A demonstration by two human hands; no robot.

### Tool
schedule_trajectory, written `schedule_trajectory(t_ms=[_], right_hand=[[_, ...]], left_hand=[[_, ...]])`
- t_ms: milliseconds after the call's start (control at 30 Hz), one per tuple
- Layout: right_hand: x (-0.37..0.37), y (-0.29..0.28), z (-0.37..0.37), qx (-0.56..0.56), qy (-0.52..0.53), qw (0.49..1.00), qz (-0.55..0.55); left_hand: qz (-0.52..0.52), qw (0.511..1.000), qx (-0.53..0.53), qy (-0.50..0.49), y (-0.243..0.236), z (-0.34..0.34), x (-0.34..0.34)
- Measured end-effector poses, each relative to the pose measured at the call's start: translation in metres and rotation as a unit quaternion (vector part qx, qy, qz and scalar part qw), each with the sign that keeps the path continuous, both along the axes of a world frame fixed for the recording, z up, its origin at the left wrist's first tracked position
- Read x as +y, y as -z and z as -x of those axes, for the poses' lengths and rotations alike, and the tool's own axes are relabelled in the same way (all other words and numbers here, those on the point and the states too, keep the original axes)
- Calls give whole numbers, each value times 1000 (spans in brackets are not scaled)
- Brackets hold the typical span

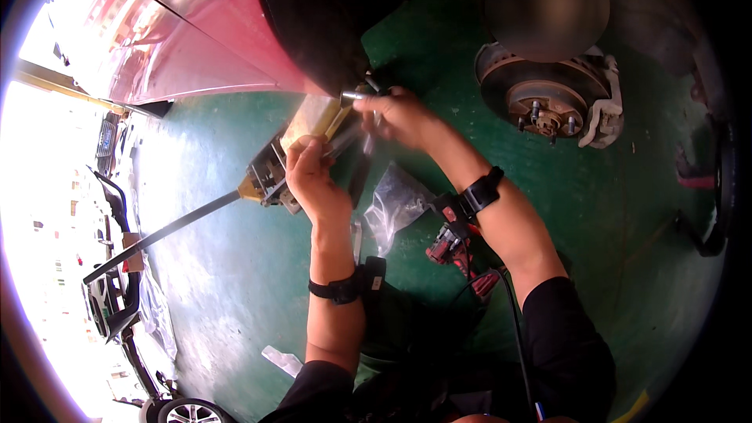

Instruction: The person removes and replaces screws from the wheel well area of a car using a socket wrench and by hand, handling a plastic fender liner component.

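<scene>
My right hand (397, 119) is closed beside the lower edge of the red car's fender (227, 63). A short silver cylinder, which looks like a socket (350, 96), sticks out from its fingers to the left; the rest of the tool is hidden. Lower and to the left, my left hand (315, 176) has thumb and fingers pinched together. A blurred, pale strip shows between the two hands, and I cannot tell what it is. Behind the hands stands a yellow floor jack (252, 186), its long dark handle (164, 236) pointing down to the left.
A brake disc (540, 86) with its caliper (605, 106) is exposed at the upper right. A red and black power tool (458, 247) and a clear plastic bag (394, 204) lie on the green floor (235, 282). Car parts and a wheel (192, 411) stand at the left.
</scene>
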State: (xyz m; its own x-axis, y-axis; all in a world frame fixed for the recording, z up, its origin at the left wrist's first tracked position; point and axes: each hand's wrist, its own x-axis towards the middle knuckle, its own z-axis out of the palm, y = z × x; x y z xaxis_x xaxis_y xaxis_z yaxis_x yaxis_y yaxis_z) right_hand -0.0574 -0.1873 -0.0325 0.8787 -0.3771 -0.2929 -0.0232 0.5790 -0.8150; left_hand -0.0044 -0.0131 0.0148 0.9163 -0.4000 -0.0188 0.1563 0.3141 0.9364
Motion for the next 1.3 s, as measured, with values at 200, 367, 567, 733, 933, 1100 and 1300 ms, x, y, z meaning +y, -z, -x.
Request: schedule_trajectory(t_ms=[200,367,567,733,933,1100,1300], right_hand=[[2,20,-4,35,178,735,653],[0,-8,5,-5,-9,983,184],[8,20,-6,70,197,686,697],[-5,25,-8,-58,15,997,-54],[7,16,-5,62,191,753,627],[-4,0,1,12,-46,992,119],[10,9,-1,56,205,772,600]], left_hand=[[-9,999,-34,2,4,2,-3],[-8,998,-55,9,7,3,-2],[-7,997,-66,32,8,7,-8],[-13,998,-46,38,5,11,-10],[-25,995,-85,40,6,17,-14],[-19,996,-74,40,7,17,-15],[-13,997,-55,58,9,25,-23]])
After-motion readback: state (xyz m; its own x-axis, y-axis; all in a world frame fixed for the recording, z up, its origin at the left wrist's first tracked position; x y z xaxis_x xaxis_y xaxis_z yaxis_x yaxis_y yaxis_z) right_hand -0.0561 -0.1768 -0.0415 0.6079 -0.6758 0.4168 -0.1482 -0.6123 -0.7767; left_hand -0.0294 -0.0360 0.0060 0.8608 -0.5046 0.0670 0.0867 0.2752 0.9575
